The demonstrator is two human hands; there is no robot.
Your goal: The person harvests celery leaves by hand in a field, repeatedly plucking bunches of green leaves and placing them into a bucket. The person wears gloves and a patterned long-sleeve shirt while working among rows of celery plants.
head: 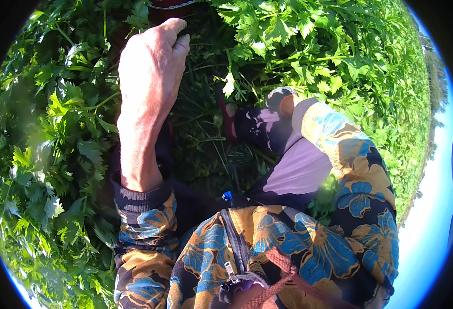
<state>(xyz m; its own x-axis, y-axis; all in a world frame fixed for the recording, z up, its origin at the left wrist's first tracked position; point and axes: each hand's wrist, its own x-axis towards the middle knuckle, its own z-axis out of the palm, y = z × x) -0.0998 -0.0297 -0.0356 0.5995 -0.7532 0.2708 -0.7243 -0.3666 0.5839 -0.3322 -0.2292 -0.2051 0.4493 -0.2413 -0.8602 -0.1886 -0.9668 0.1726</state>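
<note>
My left hand (151,67) is bare and reaches forward over the gap between the leafy plants. Its fingers are curled, and its underside faces away, so I cannot see whether anything is in it. Just beyond it, at the top edge, is part of a dark red object (170,4) with a pale rim. My right hand (283,99) appears to wear a grey glove with an orange cuff, low beside my knee. Celery-like leaves (323,77) surround it, and its fingers are mostly hidden.
Dense celery-like foliage (56,116) stands on the left and continues across the field at right. Cut or fallen stems and grass (218,146) lie in the shaded gap between my legs. One dark red shoe (228,121) is planted there. Distant trees (436,85) line the field's edge.
</note>
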